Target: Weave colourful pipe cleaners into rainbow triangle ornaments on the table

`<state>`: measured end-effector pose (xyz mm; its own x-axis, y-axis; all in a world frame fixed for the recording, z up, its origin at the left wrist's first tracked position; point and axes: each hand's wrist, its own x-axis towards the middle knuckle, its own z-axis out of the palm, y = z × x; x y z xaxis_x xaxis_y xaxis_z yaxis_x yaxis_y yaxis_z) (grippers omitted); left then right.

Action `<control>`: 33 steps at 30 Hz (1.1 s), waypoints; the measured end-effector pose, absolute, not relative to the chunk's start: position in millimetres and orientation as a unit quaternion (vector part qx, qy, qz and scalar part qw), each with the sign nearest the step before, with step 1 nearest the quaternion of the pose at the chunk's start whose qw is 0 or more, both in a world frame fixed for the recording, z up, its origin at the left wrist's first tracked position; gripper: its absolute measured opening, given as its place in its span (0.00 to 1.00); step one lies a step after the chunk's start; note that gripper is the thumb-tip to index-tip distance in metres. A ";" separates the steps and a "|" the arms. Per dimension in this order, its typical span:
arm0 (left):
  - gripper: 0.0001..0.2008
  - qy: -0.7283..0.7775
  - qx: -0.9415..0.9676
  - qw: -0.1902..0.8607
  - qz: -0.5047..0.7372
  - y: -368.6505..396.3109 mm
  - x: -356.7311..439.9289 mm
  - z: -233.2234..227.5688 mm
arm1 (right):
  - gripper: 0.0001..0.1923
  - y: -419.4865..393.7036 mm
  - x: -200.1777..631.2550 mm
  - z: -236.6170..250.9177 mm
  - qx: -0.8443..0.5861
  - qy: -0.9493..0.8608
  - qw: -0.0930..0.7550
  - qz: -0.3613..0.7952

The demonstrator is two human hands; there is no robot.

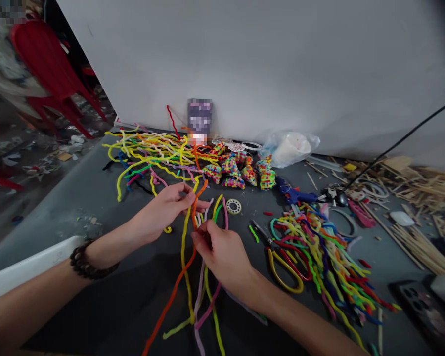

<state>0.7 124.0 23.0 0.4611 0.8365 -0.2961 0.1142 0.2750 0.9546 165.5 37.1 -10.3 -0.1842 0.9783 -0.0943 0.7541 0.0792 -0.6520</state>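
A bundle of pipe cleaners [193, 277] (orange, yellow, pink, lilac) lies lengthwise on the dark table. Their upper ends rise, pinched between fingers.

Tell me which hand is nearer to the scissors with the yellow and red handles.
Right. The right hand pinches pipe cleaners just left of the scissors, with a small gap between them. The left hand is farther off, up and to the left, beyond the pipe cleaners.
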 end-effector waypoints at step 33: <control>0.13 0.468 0.747 0.411 0.232 130.6 -3.9 4.3 | 0.10 33.7 159.5 -4.9 -0.660 -0.741 -0.032 0.116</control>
